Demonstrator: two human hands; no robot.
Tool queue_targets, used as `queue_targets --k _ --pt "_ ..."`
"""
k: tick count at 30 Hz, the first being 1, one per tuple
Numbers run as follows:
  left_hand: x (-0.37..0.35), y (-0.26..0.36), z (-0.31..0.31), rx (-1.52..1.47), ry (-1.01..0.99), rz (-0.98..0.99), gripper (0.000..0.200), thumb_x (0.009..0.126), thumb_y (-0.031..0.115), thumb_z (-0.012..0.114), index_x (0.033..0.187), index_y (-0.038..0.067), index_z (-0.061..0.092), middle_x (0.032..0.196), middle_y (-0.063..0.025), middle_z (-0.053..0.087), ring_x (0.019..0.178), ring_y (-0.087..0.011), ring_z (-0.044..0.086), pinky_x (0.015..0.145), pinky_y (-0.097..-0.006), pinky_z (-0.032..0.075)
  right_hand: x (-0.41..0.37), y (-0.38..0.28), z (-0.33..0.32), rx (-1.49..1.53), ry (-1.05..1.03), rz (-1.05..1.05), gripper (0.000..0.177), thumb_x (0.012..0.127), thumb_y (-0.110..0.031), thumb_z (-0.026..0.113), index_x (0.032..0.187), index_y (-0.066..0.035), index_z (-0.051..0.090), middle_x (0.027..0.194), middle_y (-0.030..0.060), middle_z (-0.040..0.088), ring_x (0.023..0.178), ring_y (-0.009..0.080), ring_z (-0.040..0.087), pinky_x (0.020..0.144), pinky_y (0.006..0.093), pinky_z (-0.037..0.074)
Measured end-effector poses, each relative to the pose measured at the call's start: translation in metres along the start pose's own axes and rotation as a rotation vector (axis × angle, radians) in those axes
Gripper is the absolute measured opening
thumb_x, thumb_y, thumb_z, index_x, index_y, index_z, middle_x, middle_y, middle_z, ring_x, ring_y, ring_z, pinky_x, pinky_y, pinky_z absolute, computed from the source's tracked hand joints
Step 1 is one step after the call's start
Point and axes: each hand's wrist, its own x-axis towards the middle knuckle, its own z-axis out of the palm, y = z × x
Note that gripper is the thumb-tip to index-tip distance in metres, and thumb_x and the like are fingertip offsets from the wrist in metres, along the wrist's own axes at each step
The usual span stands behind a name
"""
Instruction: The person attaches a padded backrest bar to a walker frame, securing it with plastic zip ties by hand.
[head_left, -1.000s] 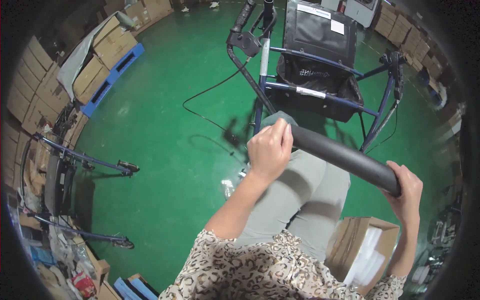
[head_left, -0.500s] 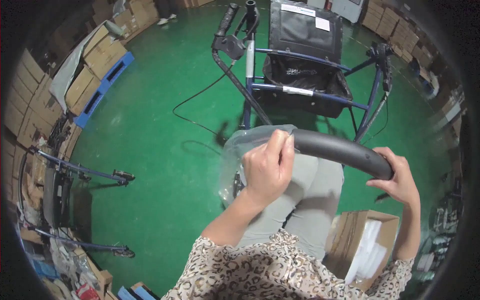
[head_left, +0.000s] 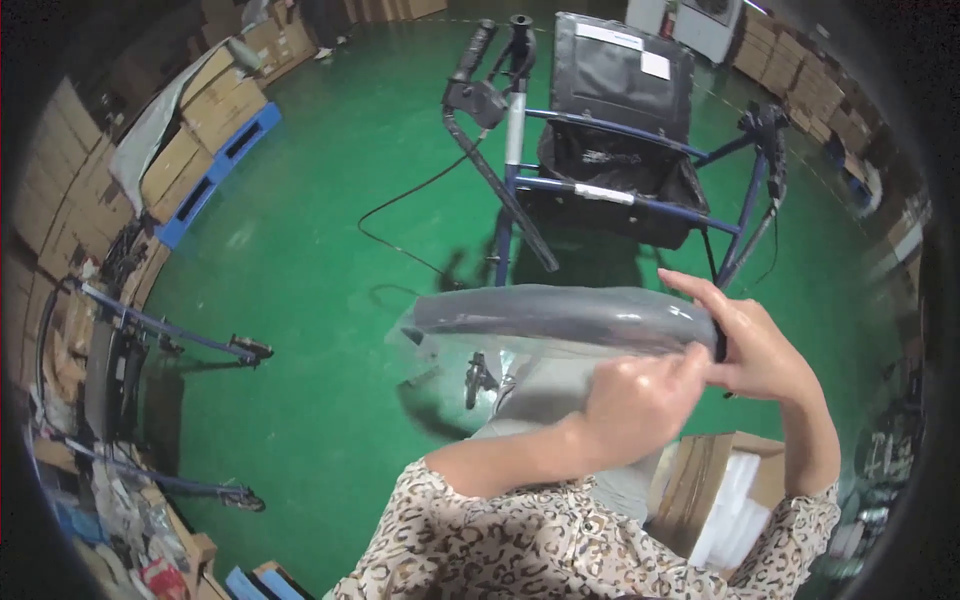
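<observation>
A dark, curved, padded bar [head_left: 560,312], like a walker backrest, lies crosswise in front of me inside a clear plastic bag [head_left: 407,328]. The bag covers almost its whole length, and loose film hangs below and off the left end. My left hand [head_left: 645,405] is closed in a pinch on the bag's edge near the bar's right end. My right hand [head_left: 760,345] grips that right end, thumb underneath and fingers extended over the top. Beyond the bar stands a blue-framed rollator [head_left: 650,205] with a black seat and pouch.
An open cardboard box [head_left: 700,500] with white packets sits at lower right. Another blue walker frame [head_left: 170,325] stands at left. Cartons [head_left: 215,105] on a blue pallet [head_left: 220,170] are at upper left. A loose cable [head_left: 400,205] hangs from the rollator over the green floor.
The plastic bag has been drawn rightward over the bar, from its left end to nearly its right. My left hand moved right along with it, close to my right hand.
</observation>
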Motion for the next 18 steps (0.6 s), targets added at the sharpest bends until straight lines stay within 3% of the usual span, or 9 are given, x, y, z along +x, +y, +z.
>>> queue_targets --k 1,4,7,9,10,12,13,16,18 --pt "0.001 0.003 0.002 0.005 0.025 0.013 0.009 0.082 0.006 0.048 0.078 0.014 0.049 0.048 0.0061 0.043 0.038 -0.0101 0.045 0.033 -0.0266 0.029 0.003 -0.005 0.000 0.021 -0.033 -0.010 0.074 0.070 -0.021 0.050 0.142 -0.013 0.037 0.075 0.0016 0.050 0.061 0.0192 0.022 0.082 0.0338 0.041" --pt "0.001 0.007 0.002 -0.007 0.060 0.081 0.020 0.075 -0.002 0.048 0.092 0.006 0.057 0.051 0.0014 0.045 0.042 -0.0130 0.046 0.037 -0.0281 0.034 0.009 -0.016 0.001 0.059 0.016 -0.116 0.071 0.078 -0.013 0.051 0.147 -0.011 0.031 0.065 -0.0035 0.035 0.058 0.0134 0.024 0.063 0.0279 0.028" --pt "-0.003 -0.010 -0.014 -0.362 0.149 0.051 0.011 0.092 0.010 0.047 0.086 0.010 0.056 0.067 0.0010 0.053 0.054 -0.0152 0.054 0.044 -0.0293 0.038 0.012 -0.019 0.005 0.341 0.222 -0.156 0.072 0.075 -0.012 0.063 0.143 -0.005 0.037 0.092 -0.0006 0.052 0.074 0.0089 0.043 0.067 0.0220 0.037" --pt "-0.010 -0.043 -0.040 -0.667 0.131 -0.251 0.013 0.094 0.016 0.054 0.086 0.009 0.061 0.076 -0.0014 0.057 0.066 -0.0135 0.052 0.058 -0.0278 0.039 0.007 -0.016 -0.002 0.329 0.316 -0.220 0.078 0.072 -0.026 0.073 0.141 -0.006 0.040 0.126 0.0053 0.046 0.110 0.0181 0.043 0.092 0.0334 0.035" --pt "-0.011 -0.065 -0.051 -0.741 0.129 -0.316 0.014 0.094 0.018 0.056 0.086 0.009 0.063 0.078 -0.0020 0.058 0.069 -0.0131 0.052 0.061 -0.0274 0.039 0.005 -0.009 -0.004 0.322 0.345 -0.242 0.080 0.072 -0.029 0.075 0.140 -0.007 0.040 0.134 0.0068 0.045 0.119 0.0204 0.043 0.098 0.0363 0.035" --pt "-0.006 -0.121 -0.074 -0.985 0.288 -0.535 0.028 0.085 0.021 0.052 0.108 0.005 0.049 0.087 -0.0110 0.061 0.067 -0.0179 0.055 0.049 -0.0258 0.040 0.002 0.016 -0.003 0.554 0.399 -0.126 0.082 0.064 -0.010 0.062 0.141 -0.006 0.033 0.098 0.0078 0.044 0.073 0.0178 0.043 0.060 0.0322 0.044" --pt "-0.005 -0.143 -0.086 -1.043 0.327 -0.590 0.036 0.082 0.021 0.051 0.114 0.004 0.045 0.090 -0.0133 0.062 0.067 -0.0191 0.056 0.046 -0.0254 0.040 0.001 0.026 -0.002 0.615 0.412 -0.098 0.084 0.062 -0.005 0.058 0.142 -0.006 0.031 0.089 0.0080 0.044 0.062 0.0172 0.043 0.050 0.0312 0.046" --pt "-0.002 -0.182 -0.119 -1.453 0.473 -0.560 0.061 0.086 0.056 0.046 0.132 0.016 0.042 0.115 -0.0107 0.057 0.095 -0.0193 0.058 0.069 -0.0293 0.046 -0.001 0.037 0.002 0.623 0.466 -0.129 0.087 0.074 -0.029 0.069 0.146 -0.008 0.024 0.066 0.0068 0.047 0.043 0.0123 0.044 0.037 0.0245 0.044" --pt "0.006 -0.183 -0.128 -1.583 0.604 -0.732 0.060 0.082 0.063 0.055 0.122 0.019 0.051 0.103 -0.0031 0.063 0.091 -0.0165 0.062 0.071 -0.0296 0.049 -0.003 0.025 0.001 0.610 0.448 -0.098 0.089 0.075 -0.042 0.073 0.144 -0.009 0.028 0.084 0.0068 0.049 0.049 0.0105 0.045 0.040 0.0231 0.047"
